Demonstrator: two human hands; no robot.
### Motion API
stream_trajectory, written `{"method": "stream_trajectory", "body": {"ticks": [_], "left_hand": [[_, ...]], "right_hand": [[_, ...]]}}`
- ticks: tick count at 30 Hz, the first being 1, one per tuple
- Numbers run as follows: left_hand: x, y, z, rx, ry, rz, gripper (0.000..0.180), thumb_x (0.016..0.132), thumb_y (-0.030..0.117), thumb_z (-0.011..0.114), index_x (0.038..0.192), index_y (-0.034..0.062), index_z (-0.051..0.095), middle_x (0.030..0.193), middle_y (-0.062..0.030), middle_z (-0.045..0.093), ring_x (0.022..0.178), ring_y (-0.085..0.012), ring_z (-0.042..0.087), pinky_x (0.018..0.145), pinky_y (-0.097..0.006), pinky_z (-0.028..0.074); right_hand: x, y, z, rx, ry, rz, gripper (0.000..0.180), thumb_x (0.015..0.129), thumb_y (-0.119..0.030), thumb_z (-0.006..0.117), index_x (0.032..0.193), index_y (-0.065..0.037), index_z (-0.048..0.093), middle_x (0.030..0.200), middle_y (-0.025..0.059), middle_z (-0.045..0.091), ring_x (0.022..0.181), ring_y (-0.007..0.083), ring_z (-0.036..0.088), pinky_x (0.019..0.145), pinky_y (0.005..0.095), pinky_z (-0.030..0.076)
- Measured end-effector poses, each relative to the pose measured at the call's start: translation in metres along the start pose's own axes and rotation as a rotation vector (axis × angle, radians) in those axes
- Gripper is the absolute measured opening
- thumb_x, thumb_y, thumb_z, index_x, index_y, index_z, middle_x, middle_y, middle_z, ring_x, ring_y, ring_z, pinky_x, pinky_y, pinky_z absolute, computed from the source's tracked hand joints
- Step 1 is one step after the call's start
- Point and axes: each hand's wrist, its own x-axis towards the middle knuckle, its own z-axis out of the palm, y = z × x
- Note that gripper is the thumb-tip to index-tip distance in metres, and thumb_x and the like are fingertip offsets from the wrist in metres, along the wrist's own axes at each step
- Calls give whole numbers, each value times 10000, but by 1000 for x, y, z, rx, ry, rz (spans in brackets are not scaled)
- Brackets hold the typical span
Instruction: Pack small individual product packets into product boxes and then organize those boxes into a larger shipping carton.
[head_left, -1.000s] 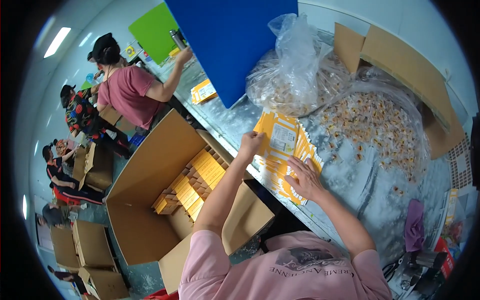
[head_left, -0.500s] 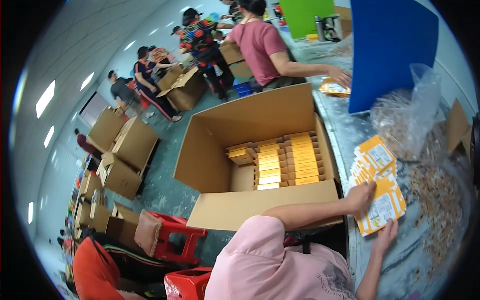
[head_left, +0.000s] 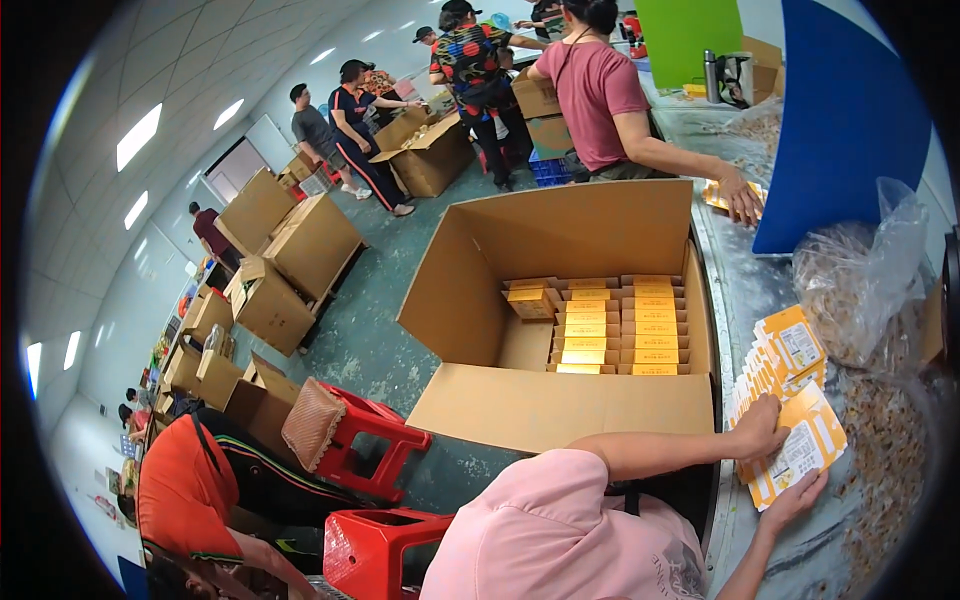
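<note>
Left hand: we had it flat on top of the fanned row of yellow packets, fingers curled over the near end of the row, pressing down.
Right hand: we had it under the nearest yellow packet, fingers spread along its near edge, thumb side hidden so we couldn't tell how tight the grip was.
Packets: they lay overlapped on the metal table, on the right, just beside the box edge.
Big cardboard box: it stood open on the floor left of the table, partly filled with neat rows of yellow boxes on its right side.
Plastic bag: it sat right of the packets, clear and full of small pale pieces.
Far end: another person's hand rested on the table by a blue panel.
Near left: two red stools stood on the floor.
</note>
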Motion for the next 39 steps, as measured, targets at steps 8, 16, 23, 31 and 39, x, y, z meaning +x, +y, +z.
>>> {"method": "stream_trajectory", "body": {"ticks": [8,16,23,31,39], "left_hand": [[-17,9,28,244,231,322,380,735,22,654,1063,-32,471,1135,-231,474,1055,-400,478,925,-453,400],[-24,21,68,-218,-53,105,268,891,47,509,1157,18,492,853,-264,600,871,-426,621,756,-486,480],[-36,50,-24,-14,-418,167,299,871,28,574,1165,37,518,708,-114,577,628,-196,566,594,-361,472],[-84,51,-15,-264,-731,216,132,1003,126,489,1074,35,553,732,-28,545,666,-97,498,595,-286,448],[-96,40,-22,-419,-741,282,168,1034,198,464,960,49,489,679,10,451,632,-80,402,569,-263,371]], "right_hand": [[-2,-2,-10,-65,-48,70,699,1028,-383,454,1527,5,156,1507,237,323,1347,320,411,1101,403,355],[-14,18,-36,23,-32,38,683,1025,-388,446,1517,10,187,1534,211,290,1400,303,337,1136,401,298],[-16,-50,-105,149,-124,106,355,1017,-265,484,1208,12,598,1115,82,640,1017,186,594,888,304,468],[-70,-63,-154,53,-513,183,235,994,-151,532,1068,55,618,966,76,659,909,148,633,842,277,493],[-76,-95,-130,432,-650,423,216,972,-96,550,1068,81,629,972,59,693,831,111,649,733,254,516]]}}
